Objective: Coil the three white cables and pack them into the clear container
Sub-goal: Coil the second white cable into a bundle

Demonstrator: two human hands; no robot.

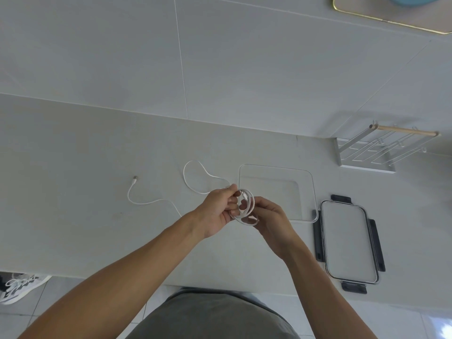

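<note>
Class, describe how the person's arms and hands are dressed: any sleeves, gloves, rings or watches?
Both forearms are bare to the frame edge; no sleeves show. The left hand and right hand wear no gloves, and no rings, watch or bracelet are visible.

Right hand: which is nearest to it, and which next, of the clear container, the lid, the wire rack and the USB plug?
From the right hand:
1. Clear container, just beyond it.
2. Lid, to its right.
3. USB plug, far left.
4. Wire rack, back right.

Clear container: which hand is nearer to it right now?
Right. The right hand sits just off the clear container's near-left corner, holding the coiled white cable. The left hand grips the same coil from the far side, farther from the container.
</note>
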